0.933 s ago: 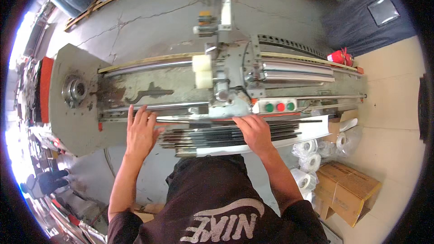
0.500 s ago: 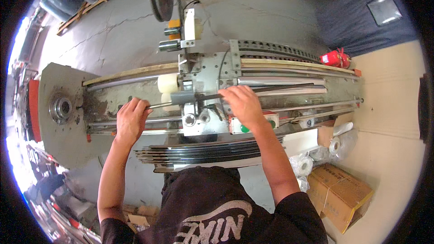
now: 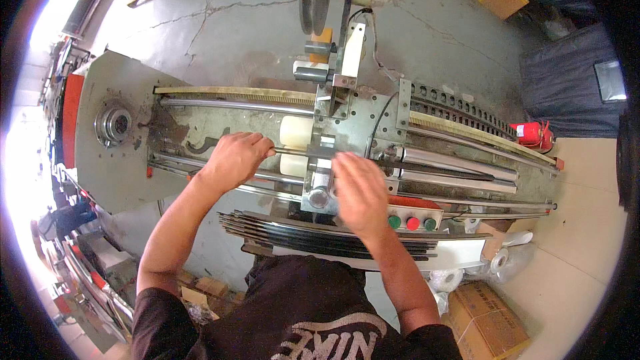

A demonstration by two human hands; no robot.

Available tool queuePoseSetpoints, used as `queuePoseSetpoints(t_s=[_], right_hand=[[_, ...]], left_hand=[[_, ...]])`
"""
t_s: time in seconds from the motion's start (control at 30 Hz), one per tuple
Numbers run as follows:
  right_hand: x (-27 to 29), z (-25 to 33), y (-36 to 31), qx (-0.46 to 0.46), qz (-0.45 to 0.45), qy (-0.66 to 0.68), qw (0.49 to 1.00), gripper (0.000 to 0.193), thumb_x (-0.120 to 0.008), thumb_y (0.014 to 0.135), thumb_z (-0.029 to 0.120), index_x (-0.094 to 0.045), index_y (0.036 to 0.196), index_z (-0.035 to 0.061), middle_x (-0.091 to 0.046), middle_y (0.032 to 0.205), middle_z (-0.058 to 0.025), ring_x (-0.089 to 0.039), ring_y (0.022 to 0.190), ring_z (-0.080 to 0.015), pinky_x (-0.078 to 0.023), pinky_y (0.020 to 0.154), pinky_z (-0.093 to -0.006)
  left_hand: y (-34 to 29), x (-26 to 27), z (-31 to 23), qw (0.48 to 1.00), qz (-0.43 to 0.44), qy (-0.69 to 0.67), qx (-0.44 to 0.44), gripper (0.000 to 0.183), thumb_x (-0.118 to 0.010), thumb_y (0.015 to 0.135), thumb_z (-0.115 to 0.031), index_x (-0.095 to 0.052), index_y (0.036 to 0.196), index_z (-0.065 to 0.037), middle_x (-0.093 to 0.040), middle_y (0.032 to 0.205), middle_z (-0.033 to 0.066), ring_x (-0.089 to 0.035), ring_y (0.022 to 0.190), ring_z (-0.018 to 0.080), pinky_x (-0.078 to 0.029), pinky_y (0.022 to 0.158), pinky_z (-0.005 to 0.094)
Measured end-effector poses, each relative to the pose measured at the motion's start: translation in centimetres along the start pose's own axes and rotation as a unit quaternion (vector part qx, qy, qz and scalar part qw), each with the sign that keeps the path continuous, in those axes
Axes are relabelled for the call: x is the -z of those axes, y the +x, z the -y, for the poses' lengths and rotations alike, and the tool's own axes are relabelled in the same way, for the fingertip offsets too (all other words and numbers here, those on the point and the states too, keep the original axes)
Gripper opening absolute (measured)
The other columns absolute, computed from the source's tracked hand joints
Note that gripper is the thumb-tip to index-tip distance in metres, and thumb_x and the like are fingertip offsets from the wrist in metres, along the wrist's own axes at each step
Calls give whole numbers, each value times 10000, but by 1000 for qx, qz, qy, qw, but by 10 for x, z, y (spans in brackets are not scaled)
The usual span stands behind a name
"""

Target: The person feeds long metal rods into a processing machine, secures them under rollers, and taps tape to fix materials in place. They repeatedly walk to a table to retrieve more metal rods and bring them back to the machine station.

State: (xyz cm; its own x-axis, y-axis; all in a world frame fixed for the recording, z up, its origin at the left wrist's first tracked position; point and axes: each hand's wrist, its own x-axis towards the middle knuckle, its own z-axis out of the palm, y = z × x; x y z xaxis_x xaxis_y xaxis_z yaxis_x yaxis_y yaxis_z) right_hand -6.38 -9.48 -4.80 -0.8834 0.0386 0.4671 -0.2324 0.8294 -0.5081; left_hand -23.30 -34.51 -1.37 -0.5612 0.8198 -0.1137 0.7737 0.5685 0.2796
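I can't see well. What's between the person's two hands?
In the head view, cream plastic rollers on a thin metal rod lie between the left hand and right hand.

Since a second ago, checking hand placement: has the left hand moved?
Yes. The left hand went from the stacked strips up onto the machine's rod.
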Motion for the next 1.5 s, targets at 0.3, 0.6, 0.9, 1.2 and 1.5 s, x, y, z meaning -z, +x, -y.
queuePoseSetpoints(t_s=[0.3, 0.6, 0.9, 1.2, 1.5], right_hand=[[-50, 9, 36, -32, 131, -95, 986, 261, -757, 866, 225, -571, 976, 79, -594, 866, -82, -661, 866, -290, -535, 786, -429], [-38, 0, 46, -19, 206, -44, 977, 287, -731, 926, 301, -549, 930, 79, -643, 791, -101, -702, 774, -320, -560, 646, -460], [-29, -2, 43, -44, 226, -28, 973, 303, -741, 915, 311, -609, 1046, 72, -706, 934, -93, -712, 925, -306, -558, 858, -444], [5, -12, 24, -71, 111, 4, 991, 532, -822, 848, 204, -634, 1316, 35, -679, 1238, -162, -628, 1167, -364, -423, 1130, -512], [-10, 16, 12, -51, 40, 0, 998, 516, -819, 837, 155, -643, 1309, 42, -659, 1292, -127, -623, 1224, -311, -426, 1122, -504]], left_hand=[[3, 14, -3, 998, -42, -4, -47, 183, -734, 908, -262, -650, 946, -104, -651, 822, 59, -675, 787, 308, -544, 706, 430], [0, -7, -3, 984, -150, 46, -90, 186, -725, 845, -169, -549, 831, -108, -569, 790, 58, -621, 727, 272, -496, 678, 400], [-5, 11, -7, 999, 1, -39, -18, 160, -693, 938, -232, -633, 968, -87, -632, 871, 90, -665, 864, 322, -544, 763, 450], [-10, 15, -11, 997, -60, -22, -30, 176, -740, 892, -202, -638, 985, -92, -643, 890, 80, -661, 867, 308, -545, 773, 434], [-12, 19, -15, 999, -43, -30, -12, 181, -734, 897, -187, -644, 1026, -99, -649, 893, 80, -674, 831, 320, -543, 754, 443]])
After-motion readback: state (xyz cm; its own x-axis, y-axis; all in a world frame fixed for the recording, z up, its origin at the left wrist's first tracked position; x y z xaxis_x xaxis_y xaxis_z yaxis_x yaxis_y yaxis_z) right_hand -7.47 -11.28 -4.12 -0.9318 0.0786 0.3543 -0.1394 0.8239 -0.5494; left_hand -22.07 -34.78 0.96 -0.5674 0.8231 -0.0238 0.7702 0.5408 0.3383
